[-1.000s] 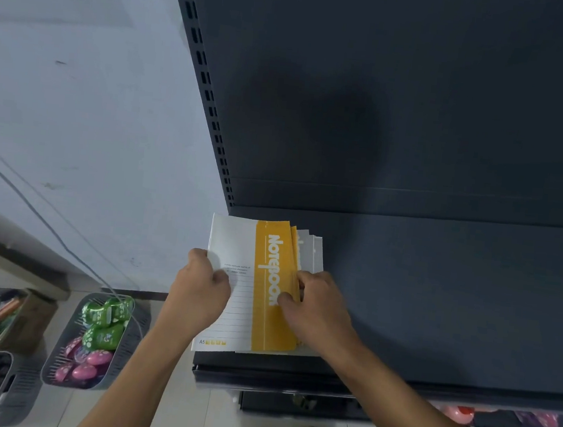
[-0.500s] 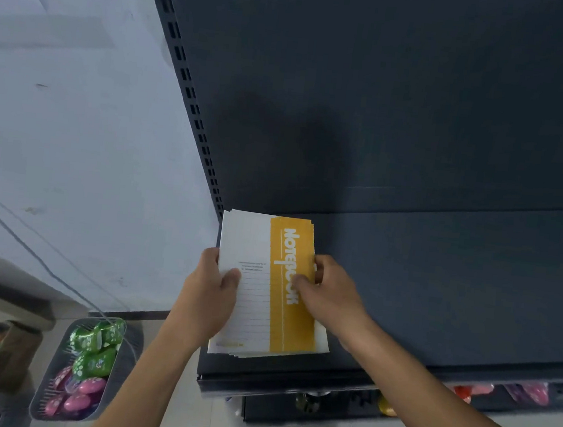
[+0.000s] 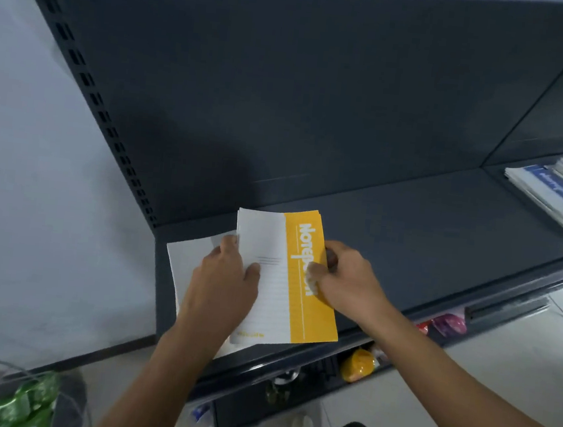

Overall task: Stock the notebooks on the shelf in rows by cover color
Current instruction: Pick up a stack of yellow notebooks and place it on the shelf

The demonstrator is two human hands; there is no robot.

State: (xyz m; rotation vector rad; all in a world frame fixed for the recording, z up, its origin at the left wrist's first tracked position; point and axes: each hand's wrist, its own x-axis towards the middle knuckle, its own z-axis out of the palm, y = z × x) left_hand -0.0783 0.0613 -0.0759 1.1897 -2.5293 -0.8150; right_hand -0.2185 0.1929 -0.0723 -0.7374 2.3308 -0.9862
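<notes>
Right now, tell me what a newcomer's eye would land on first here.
The yellow notebook stack stands out against the dark shelf at its left end; the left hand grips its left edge, the right hand pinches its right. Next, the blue notebooks piled at the far right.

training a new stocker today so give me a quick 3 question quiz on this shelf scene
1. True or false: the yellow notebook is at the right end of the shelf.
2. The far-right notebooks have which cover colour? A red, B blue, C green.
3. Fill in: the yellow notebook is gripped by ____ hands.

Key: 1 false, it is at the left end. 2 B. 3 both, the left hand and the right hand.
</notes>
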